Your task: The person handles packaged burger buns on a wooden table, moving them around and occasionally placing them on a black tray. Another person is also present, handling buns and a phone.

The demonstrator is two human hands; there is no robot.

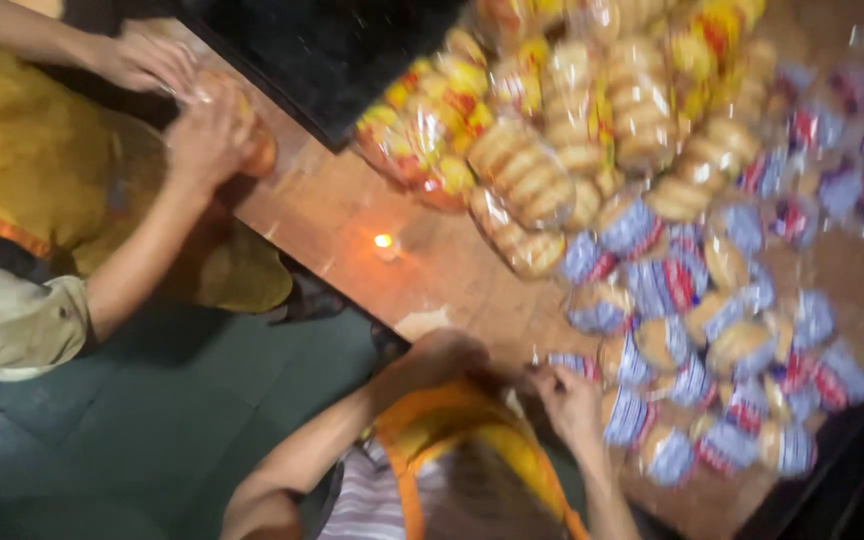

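The picture is blurred. My right hand (pixel 570 402) rests at the near edge of a heap of small bun packets in blue, red and white wrap (pixel 692 330), its fingers pinching the nearest packet (pixel 564 366). My left hand (pixel 442 358) is curled at the edge of the wooden table (pixel 342 215), just left of that packet; whether it holds anything is hidden. My striped shirt and orange apron straps fill the bottom of the view.
A small lit candle (pixel 384 243) stands on the table between the two people. Clear bags of round buns with yellow and red print (pixel 552 130) are piled at the back. Another person's hands (pixel 192 110) grip a bun bag at top left. Green floor lies below.
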